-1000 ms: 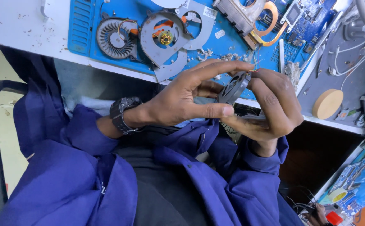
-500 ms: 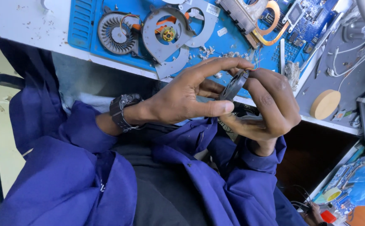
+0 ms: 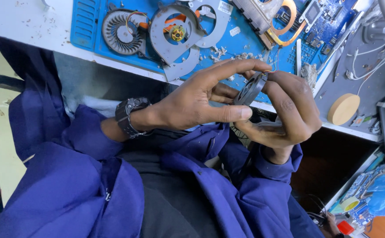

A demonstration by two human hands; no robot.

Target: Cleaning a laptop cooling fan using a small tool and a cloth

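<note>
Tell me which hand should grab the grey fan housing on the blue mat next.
Probably left. The left hand lies nearer the grey fan housing and only pinches the small black fan, which the right hand cradles from behind.

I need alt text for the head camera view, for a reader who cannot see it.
Two bare hands, the left hand and right hand, hold a small round black fan edge-on between the fingertips, above a lap in a blue work jacket. Beyond lies a blue mat with an opened fan housing and a circuit board.
</note>
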